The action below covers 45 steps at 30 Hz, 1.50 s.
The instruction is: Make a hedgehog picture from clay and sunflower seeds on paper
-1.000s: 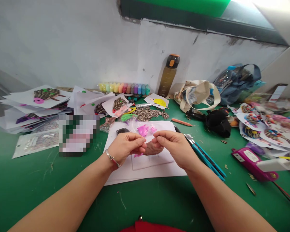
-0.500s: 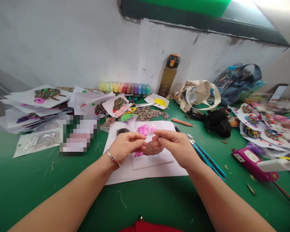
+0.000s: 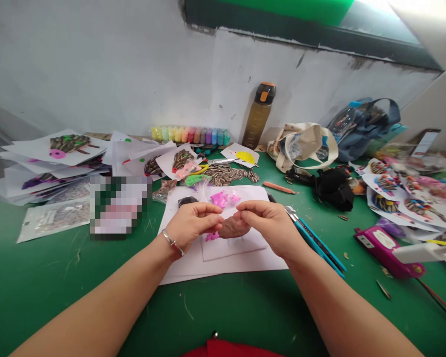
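Note:
My left hand (image 3: 195,223) is closed in a pinch above the paper, a silver bracelet on its wrist. Facing it, my right hand (image 3: 265,220) pinches too; anything between the fingertips is too small to make out. Below and between them a brown clay-like shape (image 3: 234,228) shows over a small white card (image 3: 241,250), partly covered by my fingers. That card rests on larger white sheets (image 3: 182,270). Bright pink clay (image 3: 219,199) in clear film lies just beyond my hands, with a smaller pink bit (image 3: 211,237) beside the brown shape. Black clay (image 3: 188,201) sits behind my left hand.
Sunflower seeds (image 3: 226,175) lie in a heap at the back. Blue cutters (image 3: 317,243) are right of the sheets, with a magenta glue gun (image 3: 386,250) farther right. Finished seed pictures (image 3: 70,144) are stacked at left. A bottle (image 3: 259,116) stands against the wall.
Both hands keep nearly the same pinched pose, with only slight finger movement. The whole view has shifted a little; nothing on the table has visibly been moved.

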Motion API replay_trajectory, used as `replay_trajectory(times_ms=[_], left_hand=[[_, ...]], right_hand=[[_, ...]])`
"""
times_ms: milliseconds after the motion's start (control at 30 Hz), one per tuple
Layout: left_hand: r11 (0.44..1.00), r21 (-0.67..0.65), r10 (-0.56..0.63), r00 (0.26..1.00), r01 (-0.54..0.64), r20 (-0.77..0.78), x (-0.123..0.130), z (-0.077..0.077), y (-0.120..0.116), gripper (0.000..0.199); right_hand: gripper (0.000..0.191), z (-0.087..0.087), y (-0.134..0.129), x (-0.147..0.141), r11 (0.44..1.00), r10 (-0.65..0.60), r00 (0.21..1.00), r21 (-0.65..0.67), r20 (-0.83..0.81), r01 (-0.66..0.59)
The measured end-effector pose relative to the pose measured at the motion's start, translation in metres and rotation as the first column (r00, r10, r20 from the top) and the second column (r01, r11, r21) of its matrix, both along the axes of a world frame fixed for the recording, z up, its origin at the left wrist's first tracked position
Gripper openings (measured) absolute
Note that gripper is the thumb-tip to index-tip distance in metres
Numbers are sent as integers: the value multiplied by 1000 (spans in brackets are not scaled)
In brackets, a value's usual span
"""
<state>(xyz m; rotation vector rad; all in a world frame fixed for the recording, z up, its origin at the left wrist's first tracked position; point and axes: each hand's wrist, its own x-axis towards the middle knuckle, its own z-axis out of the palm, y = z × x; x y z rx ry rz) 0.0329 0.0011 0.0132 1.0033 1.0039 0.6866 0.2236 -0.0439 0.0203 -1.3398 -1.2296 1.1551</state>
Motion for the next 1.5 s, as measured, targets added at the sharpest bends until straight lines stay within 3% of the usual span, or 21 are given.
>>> replay_trajectory(times_ms=[133, 333, 567, 733, 1067, 1300, 1500], left_hand=[[1000, -13, -23, 1000, 23, -4, 1, 2, -1, 33], [997, 64, -27, 993, 35, -118, -1, 3, 0, 42], [997, 57, -35, 989, 44, -144, 1, 3, 1, 37], [1000, 18, -14, 996, 16, -89, 1, 0, 1, 25], [997, 72, -32, 997, 37, -75, -1, 2, 0, 22], [1000, -23, 11, 1000, -12, -3, -1, 0, 1, 30], [1000, -1, -4, 1000, 4, -29, -1, 2, -1, 27]], right_hand=[[21, -3, 1, 1, 1000, 7, 998, -13, -62, -8], [30, 0, 1, 3, 998, 42, 997, 41, 70, -45], [27, 6, -2, 1, 1000, 19, 981, 18, 194, -23], [12, 2, -1, -1, 999, 20, 991, 26, 135, -24], [18, -2, -1, 0, 997, 83, 994, -7, 65, -83], [25, -4, 0, 0, 998, 50, 999, -22, -13, -51], [17, -4, -1, 1, 998, 60, 991, -10, 120, -59]])
